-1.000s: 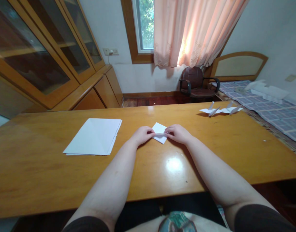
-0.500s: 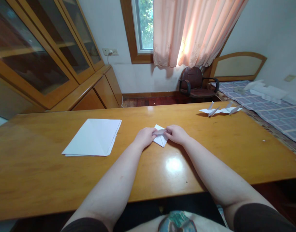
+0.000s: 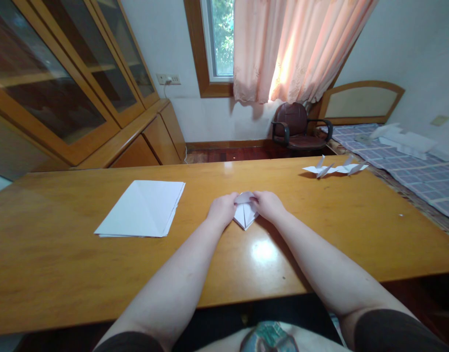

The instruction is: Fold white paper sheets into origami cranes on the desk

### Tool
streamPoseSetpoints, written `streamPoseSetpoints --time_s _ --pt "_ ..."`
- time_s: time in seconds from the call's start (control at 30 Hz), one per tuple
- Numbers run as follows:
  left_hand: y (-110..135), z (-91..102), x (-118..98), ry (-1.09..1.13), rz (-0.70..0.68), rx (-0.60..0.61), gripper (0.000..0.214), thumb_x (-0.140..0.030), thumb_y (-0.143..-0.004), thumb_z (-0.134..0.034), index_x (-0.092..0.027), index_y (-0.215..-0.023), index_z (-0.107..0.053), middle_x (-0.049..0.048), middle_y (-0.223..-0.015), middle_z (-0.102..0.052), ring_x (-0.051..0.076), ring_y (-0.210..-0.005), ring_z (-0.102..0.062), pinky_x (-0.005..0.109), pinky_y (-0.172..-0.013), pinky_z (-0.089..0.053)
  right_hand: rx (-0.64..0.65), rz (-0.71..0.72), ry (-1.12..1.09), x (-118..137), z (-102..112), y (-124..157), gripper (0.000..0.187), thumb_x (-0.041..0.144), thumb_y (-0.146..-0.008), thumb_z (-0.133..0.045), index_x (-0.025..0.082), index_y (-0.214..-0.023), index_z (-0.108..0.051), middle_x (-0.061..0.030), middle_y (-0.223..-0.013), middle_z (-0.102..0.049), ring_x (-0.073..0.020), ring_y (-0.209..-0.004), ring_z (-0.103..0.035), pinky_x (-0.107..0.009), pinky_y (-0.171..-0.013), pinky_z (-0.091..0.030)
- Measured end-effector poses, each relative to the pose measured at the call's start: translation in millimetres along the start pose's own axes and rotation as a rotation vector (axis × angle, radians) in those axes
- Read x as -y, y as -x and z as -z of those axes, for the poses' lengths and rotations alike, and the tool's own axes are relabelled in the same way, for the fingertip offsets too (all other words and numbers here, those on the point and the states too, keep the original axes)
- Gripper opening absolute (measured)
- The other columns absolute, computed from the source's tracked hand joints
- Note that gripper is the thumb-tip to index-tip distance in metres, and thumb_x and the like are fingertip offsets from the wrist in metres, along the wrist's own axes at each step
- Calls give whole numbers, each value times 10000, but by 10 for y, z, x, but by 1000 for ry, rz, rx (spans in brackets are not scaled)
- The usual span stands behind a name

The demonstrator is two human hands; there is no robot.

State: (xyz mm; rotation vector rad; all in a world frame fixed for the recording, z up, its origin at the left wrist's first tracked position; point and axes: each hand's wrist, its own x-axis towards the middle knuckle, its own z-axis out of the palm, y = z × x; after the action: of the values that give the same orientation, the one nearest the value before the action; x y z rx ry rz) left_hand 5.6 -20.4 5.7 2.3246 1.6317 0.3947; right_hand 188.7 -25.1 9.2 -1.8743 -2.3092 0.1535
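At the middle of the wooden table lies a small folded white paper (image 3: 245,215), its point toward me and its far end curled up. My left hand (image 3: 223,209) grips its left edge, fingers closed on it. On the opposite side my right hand (image 3: 268,205) pinches the right edge near the raised far end. Some of the fingertips are hidden behind the paper. A crease runs down the middle of the folded piece.
A stack of white paper sheets (image 3: 140,208) rests on the table (image 3: 56,274) to the left. Folded paper cranes (image 3: 322,170) stand at the far right. Beyond the table are an office chair (image 3: 292,122), a bed (image 3: 400,151) and a glass-fronted cabinet (image 3: 136,132).
The far part of the paper has bent upward into a rounded curl, and its near point sits slightly closer to me. Both hands keep hold of the edges.
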Motion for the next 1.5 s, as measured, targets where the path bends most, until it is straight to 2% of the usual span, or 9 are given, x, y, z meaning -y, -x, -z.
streamPoseSetpoints --time_s 0.43,0.6,0.67,0.77,0.9,1.1,1.23,1.37,1.5 --pt "50 33 -75 99 30 14 519 -262 -832 -550 -260 -1347 -483 76 -1130 -684 252 -981 -640 330 -819 -470 26 -190 -327 -129 -1 -13 173 367 -759 -607 198 -770 -644 -31 -751 -687 -155 -662 -595 -230 -533 -345" --pt "2 16 -8 227 44 37 431 -236 -798 -568 -221 -1228 -585 69 -1109 -693 234 -970 -642 297 -801 -475 91 -237 -461 -158 9 -6 193 364 -765 -605 175 -769 -647 -36 -716 -674 -153 -617 -598 -232 -515 -371" --pt "-17 12 13 251 66 49 336 -257 -798 -568 -193 -1120 -641 78 -1063 -705 229 -943 -646 284 -772 -475 13 -241 -435 -153 55 13 193 362 -773 -613 178 -816 -649 -45 -762 -684 -170 -664 -606 -249 -561 -398" --pt "-29 12 22 219 82 44 262 -300 -821 -544 -171 -1009 -673 96 -1002 -715 233 -907 -650 283 -740 -469 -246 -58 -253 -119 155 65 166 309 -815 -588 185 -909 -646 -80 -905 -686 -217 -847 -593 -301 -736 -414" --pt "-22 15 17 201 51 42 255 -319 -842 -511 -169 -967 -675 102 -957 -717 232 -863 -649 288 -716 -462 -236 304 -29 -30 212 131 152 229 -860 -527 193 -927 -659 -104 -949 -670 -236 -908 -543 -337 -821 -364" --pt "0 13 45 275 41 0 298 -368 -869 -473 -169 -927 -687 76 -896 -719 212 -809 -641 283 -704 -460 -104 277 81 10 72 82 167 204 -858 -526 178 -874 -690 -107 -910 -681 -240 -913 -547 -334 -793 -350" --pt "-15 17 104 372 -99 105 505 -429 -952 -289 -172 -873 -715 60 -880 -727 189 -823 -648 293 -779 -475 43 293 -9 -59 48 25 247 217 -890 -480 195 -926 -724 -95 -926 -700 -208 -864 -605 -294 -770 -384" --pt "-56 15 200 203 -210 126 382 -364 -937 -367 -222 -967 -720 54 -1156 -679 212 -1107 -585 355 -983 -399 104 259 -80 -129 101 27 277 310 -908 -480 212 -1003 -721 -96 -1011 -707 -218 -917 -629 -294 -836 -404" --pt "-54 -21 234 -27 -230 145 390 -361 -907 -449 -324 -1284 -542 33 -1429 -470 288 -1343 -363 589 -1093 -178 72 294 -137 -154 21 26 334 371 -864 -563 243 -1161 -645 -87 -1205 -645 -241 -1115 -563 -379 -1006 -332"
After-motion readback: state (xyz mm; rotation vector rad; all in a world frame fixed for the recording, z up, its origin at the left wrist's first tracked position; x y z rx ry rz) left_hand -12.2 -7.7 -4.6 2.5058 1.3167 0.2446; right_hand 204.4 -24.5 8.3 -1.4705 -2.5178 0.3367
